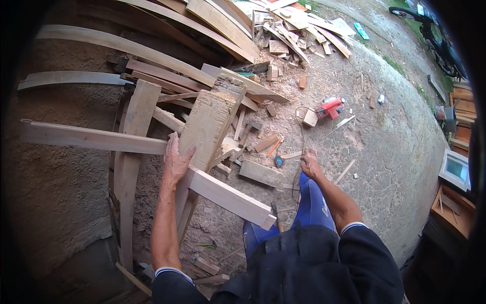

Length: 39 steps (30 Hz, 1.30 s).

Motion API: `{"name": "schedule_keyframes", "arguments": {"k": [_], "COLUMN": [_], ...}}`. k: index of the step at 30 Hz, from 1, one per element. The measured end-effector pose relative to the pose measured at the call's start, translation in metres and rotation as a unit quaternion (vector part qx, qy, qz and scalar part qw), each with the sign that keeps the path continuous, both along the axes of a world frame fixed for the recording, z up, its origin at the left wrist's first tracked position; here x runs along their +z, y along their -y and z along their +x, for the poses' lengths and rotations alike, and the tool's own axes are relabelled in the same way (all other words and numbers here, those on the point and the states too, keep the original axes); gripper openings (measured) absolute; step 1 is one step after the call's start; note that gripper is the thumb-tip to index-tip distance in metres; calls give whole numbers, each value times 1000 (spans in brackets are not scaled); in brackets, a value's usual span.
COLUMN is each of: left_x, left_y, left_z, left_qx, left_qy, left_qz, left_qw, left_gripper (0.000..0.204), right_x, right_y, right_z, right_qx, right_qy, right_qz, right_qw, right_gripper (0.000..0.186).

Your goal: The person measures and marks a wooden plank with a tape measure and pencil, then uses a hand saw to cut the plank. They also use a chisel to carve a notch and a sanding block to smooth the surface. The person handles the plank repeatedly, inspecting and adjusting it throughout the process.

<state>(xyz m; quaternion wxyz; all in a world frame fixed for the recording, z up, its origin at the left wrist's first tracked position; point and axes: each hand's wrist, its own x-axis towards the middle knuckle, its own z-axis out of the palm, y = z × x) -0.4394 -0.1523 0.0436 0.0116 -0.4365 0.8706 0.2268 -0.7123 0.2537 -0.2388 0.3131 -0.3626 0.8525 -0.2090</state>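
My left hand [177,160] lies across a pale wooden board [96,138], over a thick rough timber beam [206,119]. Its fingers are stretched forward and the thumb stands apart, so the hand is open and pressing rather than wrapped round the wood. Beyond the wrist a similar pale length of board [230,195] runs toward my lap. The hand covers where they meet, and I cannot tell whether they are one piece. My right hand [310,164] rests open on my blue-clad knee [310,190], fingers bent over it, nothing seen in them.
A hammer [248,133], a blue tape measure [279,161] and an orange pencil [274,147] lie among offcuts. A red power tool [330,108] with a cable is farther right. Planks [217,25] lean at the far left, scrap wood [298,30] behind. A motorbike [435,38] stands far right.
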Motion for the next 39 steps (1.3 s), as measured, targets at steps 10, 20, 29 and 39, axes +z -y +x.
{"name": "schedule_keyframes", "arguments": {"k": [10, 20, 29, 39], "left_x": [-8, -7, 38, 8], "left_y": [10, 7, 13, 12], "left_z": [-98, -101, -43, -91], "left_qx": [46, 162, -35, 87], "left_qy": [237, 263, 591, 441], "left_qz": [129, 189, 311, 251], "left_qw": [962, 932, 743, 857], "left_gripper": [132, 160, 88, 123], "right_x": [-119, -285, -367, -366], "right_y": [89, 198, 264, 268], "right_z": [-61, -18, 12, 13], "right_qx": [133, 309, 411, 424], "right_qy": [180, 108, 59, -32], "right_qz": [102, 139, 154, 151], "right_qw": [969, 935, 896, 893], "right_gripper": [32, 27, 32, 28]}}
